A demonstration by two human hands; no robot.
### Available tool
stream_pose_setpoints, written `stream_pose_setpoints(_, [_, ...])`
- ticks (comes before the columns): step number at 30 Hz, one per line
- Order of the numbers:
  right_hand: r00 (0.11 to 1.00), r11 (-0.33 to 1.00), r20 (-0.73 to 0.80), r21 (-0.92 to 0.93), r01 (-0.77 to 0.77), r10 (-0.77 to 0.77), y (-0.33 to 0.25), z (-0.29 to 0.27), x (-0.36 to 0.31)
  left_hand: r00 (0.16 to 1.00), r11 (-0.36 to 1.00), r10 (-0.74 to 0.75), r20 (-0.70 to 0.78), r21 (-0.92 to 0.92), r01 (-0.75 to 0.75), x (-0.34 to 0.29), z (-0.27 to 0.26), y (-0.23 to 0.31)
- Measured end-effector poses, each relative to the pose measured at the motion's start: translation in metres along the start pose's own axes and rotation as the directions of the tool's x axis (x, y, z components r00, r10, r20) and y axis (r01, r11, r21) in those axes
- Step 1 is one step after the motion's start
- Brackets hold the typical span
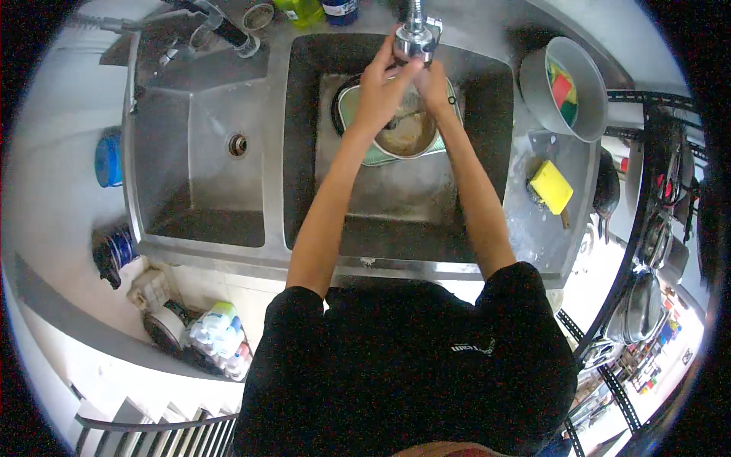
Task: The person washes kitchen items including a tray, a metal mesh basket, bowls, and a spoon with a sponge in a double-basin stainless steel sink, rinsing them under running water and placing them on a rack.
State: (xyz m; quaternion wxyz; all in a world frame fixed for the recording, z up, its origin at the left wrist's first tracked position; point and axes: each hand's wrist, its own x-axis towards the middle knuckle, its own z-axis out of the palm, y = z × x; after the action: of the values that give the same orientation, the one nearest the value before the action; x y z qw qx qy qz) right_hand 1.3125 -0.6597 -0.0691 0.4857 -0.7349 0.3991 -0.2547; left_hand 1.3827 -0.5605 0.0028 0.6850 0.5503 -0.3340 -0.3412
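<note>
And here we are above the double sink, both bare forearms stretched over the right basin [396,206]. We have the left hand [381,90] and the right hand [435,87] together, right under the chrome tap [415,46], the left one's fingers running up along the tap's left side. Are they clamped on anything? We can't tell from here; the fingers between the palms are hidden.

Straight below the wrists, there's our metal bowl [410,155], sitting in the right basin on a pale green tray [350,103], with cloudy, brownish wet residue in the bottom and the hands partly covering its far side.

Swinging right, we spot a wide grey pot [537,87] at the corner of the counter, tipped so that we see red, green and yellow sponges [561,90] inside. Nearer us, a bright yellow sponge [551,187] rests on a dark scourer [535,199].

Over on the left, we get the left basin [221,179] with its round drain [237,145], and behind it a black-and-chrome sprayer [232,34]. Along the back ledge we pick out a yellow-green bottle [303,11] just beside a dark blue container [340,11].
</note>
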Motion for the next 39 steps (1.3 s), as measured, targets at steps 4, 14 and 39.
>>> stream_pose_setpoints(4, [0.942, 0.65, 0.284, 0.685, -0.329, 0.178, -0.011, 0.014, -0.021, 0.982, 0.978, -0.189, 0.01, 0.097, 0.187, -0.005, -0.043, -0.05])
stream_pose_setpoints(14, [0.965, 0.992, -0.236, -0.082, 0.095, -0.112, -0.013, 0.053, -0.015, 0.881, 0.62, -0.46, 0.116, -0.668, 0.411, -0.012, 0.008, -0.068])
stream_pose_setpoints(39, [0.721, 0.606, 0.017, -0.556, -0.569, 0.693, 0.302, -0.013, -0.197, 0.315, 0.385, -0.913, 0.259, 0.295, 0.875, -0.164, -0.061, -0.172])
